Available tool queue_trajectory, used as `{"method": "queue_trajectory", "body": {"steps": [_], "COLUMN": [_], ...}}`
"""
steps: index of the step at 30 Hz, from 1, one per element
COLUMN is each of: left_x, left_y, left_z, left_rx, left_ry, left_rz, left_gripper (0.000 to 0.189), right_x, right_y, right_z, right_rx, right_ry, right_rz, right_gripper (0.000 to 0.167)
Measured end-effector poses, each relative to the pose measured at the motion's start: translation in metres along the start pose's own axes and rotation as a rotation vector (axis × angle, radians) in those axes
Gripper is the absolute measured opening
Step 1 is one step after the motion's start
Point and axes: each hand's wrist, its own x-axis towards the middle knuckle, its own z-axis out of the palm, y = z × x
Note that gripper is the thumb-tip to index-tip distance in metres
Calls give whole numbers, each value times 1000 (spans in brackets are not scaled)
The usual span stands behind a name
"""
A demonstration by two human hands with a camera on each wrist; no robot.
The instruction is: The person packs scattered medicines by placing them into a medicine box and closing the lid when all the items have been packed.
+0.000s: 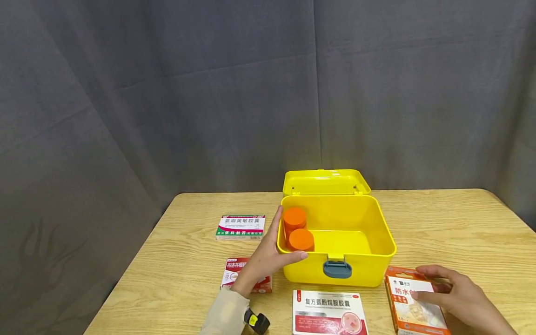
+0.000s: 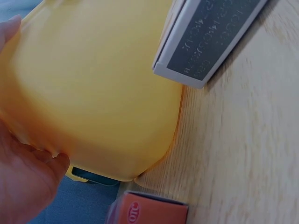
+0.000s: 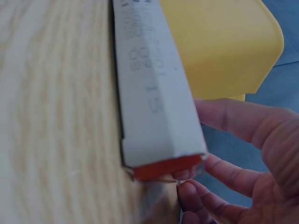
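Note:
A yellow plastic storage box [image 1: 301, 274] stands with its lid [image 1: 324, 181] tipped back behind it. Inside, at its left end, are two bottles with orange caps [image 1: 301, 239]. My left hand [image 1: 265, 256] grips the box's front left corner, thumb across the front rim and fingers along the left side. In the right hand [image 1: 462, 295] is an orange and white box of adhesive bandages [image 1: 404, 309], thumb over its printed face and fingers at its far right edge. The right wrist view shows its stamped white side [image 3: 152, 93] and the fingers against its edge.
On the wooden table [image 1: 192, 274] lie a green and white capsule carton [image 1: 240, 227] at the left, a red carton [image 1: 234, 270] partly behind the left forearm, and a white and red carton [image 1: 326, 309] before the box. A grey curtain [image 1: 234, 116] hangs behind.

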Motion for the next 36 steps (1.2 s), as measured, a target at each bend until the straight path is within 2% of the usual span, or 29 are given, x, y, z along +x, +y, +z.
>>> {"method": "queue_trajectory", "body": {"steps": [4,12,18,22,25,29,36], "left_x": [0,0,-1,-1,-1,-1,-1], "left_y": [-1,-3,-2,-3,3,5,-3], "left_z": [1,2,2,2,0,-1,0], "left_rx": [0,14,18,18,25,33,18], "left_ry": [7,11,14,12,0,-3,7], "left_rz": [5,0,-3,-1,-16,-25,-5], "left_gripper": [107,108,107,107,109,110,106], "right_x": [1,1,3,1,-2,-3,1], "right_y": [-3,-3,-5,-4,-4,-5,-4], "right_z": [-2,-1,3,3,3,4,6], "right_rx": [-193,-326,-348,-395,-417,-399,-366], "right_ry": [19,1,4,52,74,59,19], "right_rz": [-25,-68,-52,-120,-181,-196,-220], "right_gripper": [73,73,73,60,48,42,38]}}
